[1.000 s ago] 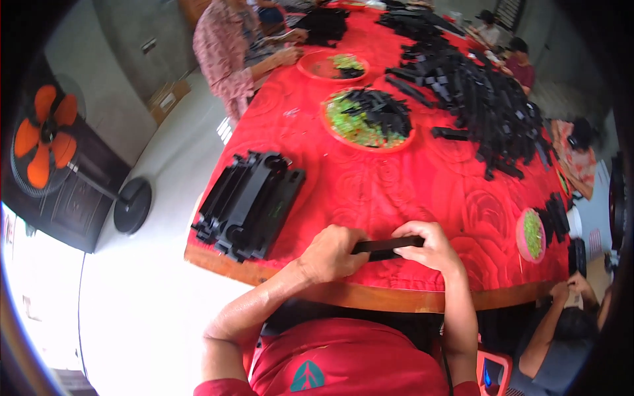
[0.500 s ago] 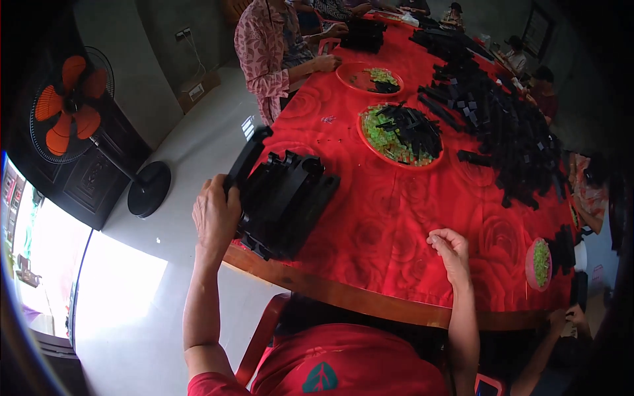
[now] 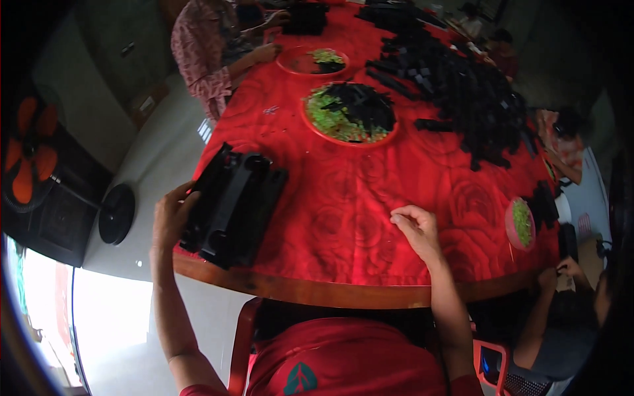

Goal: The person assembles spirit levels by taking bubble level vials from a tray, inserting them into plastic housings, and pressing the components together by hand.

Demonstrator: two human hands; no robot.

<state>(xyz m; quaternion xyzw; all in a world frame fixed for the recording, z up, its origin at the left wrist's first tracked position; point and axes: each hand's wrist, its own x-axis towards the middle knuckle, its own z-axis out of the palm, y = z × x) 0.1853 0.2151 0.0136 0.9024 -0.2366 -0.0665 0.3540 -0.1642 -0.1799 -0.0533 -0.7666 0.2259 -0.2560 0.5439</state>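
Note:
My left hand is closed on a long black plastic strip at the left side of a stack of similar black strips. The stack lies at the table's near left edge, and the strip sits down against it. My right hand hovers over or rests on the red tablecloth, thumb and fingers curled together; anything between them is too small or hidden to make out. Beyond the hands stands an orange-rimmed bowl of small green pieces and black strips.
A heap of black strips covers the far right of the table. Another orange bowl stands near a person in a patterned shirt. At the right are a pink bowl and a co-worker's hands. A fan stands left.
My left hand has lowered the raised black strip onto the left side of the stack. My right hand keeps its curled shape. The view has shifted, so the table sits farther left and higher.

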